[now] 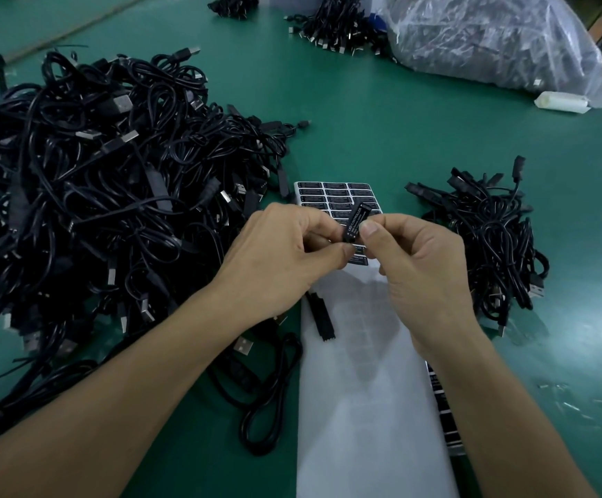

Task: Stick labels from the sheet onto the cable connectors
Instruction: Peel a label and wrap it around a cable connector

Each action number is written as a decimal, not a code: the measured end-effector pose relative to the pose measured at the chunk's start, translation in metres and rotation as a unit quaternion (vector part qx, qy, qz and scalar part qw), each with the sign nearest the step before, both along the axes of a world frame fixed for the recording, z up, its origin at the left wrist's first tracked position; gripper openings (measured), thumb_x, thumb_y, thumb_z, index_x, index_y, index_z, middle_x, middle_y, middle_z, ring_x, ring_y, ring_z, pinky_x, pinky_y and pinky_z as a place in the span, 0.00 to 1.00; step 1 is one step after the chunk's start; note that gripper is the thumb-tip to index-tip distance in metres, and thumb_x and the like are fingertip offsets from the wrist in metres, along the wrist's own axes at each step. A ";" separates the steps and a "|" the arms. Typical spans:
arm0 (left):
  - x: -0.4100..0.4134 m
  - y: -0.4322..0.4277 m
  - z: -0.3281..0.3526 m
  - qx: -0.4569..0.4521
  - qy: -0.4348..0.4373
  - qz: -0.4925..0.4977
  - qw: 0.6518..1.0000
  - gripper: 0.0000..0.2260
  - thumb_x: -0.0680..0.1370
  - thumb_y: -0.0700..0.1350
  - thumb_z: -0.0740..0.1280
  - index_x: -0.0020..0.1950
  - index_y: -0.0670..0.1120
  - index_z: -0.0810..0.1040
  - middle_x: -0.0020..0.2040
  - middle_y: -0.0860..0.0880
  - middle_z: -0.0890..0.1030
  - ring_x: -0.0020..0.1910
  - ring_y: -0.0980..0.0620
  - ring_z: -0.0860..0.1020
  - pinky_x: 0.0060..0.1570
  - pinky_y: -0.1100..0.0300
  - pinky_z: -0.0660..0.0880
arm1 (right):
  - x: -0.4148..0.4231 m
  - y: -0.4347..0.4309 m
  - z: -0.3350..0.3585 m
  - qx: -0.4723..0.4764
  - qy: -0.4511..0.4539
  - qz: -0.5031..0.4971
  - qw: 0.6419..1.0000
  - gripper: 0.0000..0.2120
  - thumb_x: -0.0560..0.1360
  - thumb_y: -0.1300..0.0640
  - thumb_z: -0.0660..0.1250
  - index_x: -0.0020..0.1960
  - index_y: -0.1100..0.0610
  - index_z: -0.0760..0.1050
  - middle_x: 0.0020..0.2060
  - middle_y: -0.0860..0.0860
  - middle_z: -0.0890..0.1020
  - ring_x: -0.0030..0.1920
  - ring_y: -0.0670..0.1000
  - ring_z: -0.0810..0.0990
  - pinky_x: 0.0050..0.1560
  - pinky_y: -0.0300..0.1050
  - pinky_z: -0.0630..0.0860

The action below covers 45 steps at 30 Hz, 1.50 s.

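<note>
Both hands meet above the label sheet [332, 194], a white backing with rows of black labels at its far end and a long bare stretch toward me. My left hand [285, 251] and my right hand [418, 260] together pinch a small black connector [354, 224] that stands tilted upright, a black label with white print on its face. My right thumb presses against the label's side. The connector's cable [274, 382] loops on the mat below my left forearm.
A big heap of black USB cables [105, 195] fills the left of the green mat. A smaller bundle [490, 242] lies to the right. Farther back sit more cables [339, 26], a clear plastic bag [490, 37] and a white roll [562, 101].
</note>
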State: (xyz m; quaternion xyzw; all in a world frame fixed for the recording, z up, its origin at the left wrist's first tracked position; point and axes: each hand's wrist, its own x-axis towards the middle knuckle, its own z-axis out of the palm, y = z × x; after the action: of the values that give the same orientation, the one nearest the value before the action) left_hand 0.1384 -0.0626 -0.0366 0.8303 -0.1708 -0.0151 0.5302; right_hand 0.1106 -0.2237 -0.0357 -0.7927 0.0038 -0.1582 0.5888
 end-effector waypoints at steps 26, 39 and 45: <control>0.001 -0.001 0.000 -0.006 0.003 -0.003 1.000 0.02 0.74 0.48 0.76 0.43 0.52 0.85 0.37 0.55 0.85 0.39 0.50 0.83 0.44 0.45 0.80 | 0.002 -0.004 -0.001 -0.017 0.010 0.024 1.000 0.09 0.80 0.60 0.67 0.42 0.53 0.81 0.27 0.37 0.77 0.30 0.38 0.72 0.35 0.28 0.68; 0.001 -0.001 0.000 -0.003 0.008 -0.006 1.000 0.03 0.74 0.48 0.76 0.43 0.50 0.85 0.36 0.53 0.85 0.40 0.46 0.83 0.44 0.43 0.80 | 0.001 -0.001 -0.003 -0.021 0.002 -0.001 1.000 0.07 0.79 0.59 0.68 0.44 0.54 0.83 0.31 0.39 0.82 0.33 0.37 0.77 0.38 0.30 0.72; 0.002 0.000 0.000 -0.009 0.010 -0.012 1.000 0.03 0.74 0.48 0.76 0.43 0.50 0.85 0.37 0.52 0.85 0.40 0.46 0.83 0.45 0.43 0.80 | 0.001 0.000 -0.003 -0.030 0.002 -0.013 0.999 0.06 0.79 0.58 0.69 0.45 0.54 0.83 0.33 0.41 0.83 0.33 0.37 0.78 0.38 0.30 0.73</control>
State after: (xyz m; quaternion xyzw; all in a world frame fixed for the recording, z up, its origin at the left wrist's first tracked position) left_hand 0.1401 -0.0629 -0.0367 0.8235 -0.1753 -0.0287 0.5388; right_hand 0.1112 -0.2235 -0.0387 -0.8098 0.0101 -0.1645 0.5630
